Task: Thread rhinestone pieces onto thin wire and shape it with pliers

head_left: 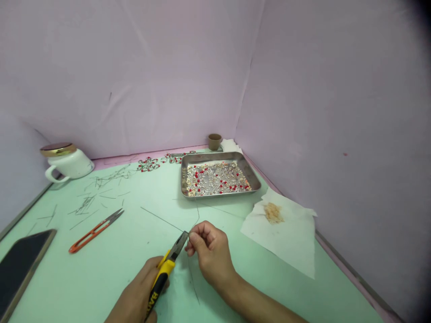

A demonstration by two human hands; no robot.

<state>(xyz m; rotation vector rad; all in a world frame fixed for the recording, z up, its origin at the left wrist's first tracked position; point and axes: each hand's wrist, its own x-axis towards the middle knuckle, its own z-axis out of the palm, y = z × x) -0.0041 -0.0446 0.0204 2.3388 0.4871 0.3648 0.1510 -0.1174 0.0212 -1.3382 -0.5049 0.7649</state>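
My left hand (143, 287) is closed around the yellow and black handles of a pair of pliers (165, 269). The jaws of the pliers point up and right and meet thin dark wire (161, 218) near my right fingertips. My right hand (210, 251) pinches that wire between thumb and forefinger, right beside the jaws. Strands stick out to the upper left, up toward the tray and down toward me. Whatever else lies between the right fingertips is too small to make out.
Beyond my hands stands a metal tray (220, 194) of small white, cream and red beads. Left lie orange thread snips (90, 236), cut wires (84, 204), a phone (23, 269) and a tipped white mug (69, 166). Beaded pieces (148, 164) lie behind; white paper (286, 242) is right, a brown cup (214, 141) at back.
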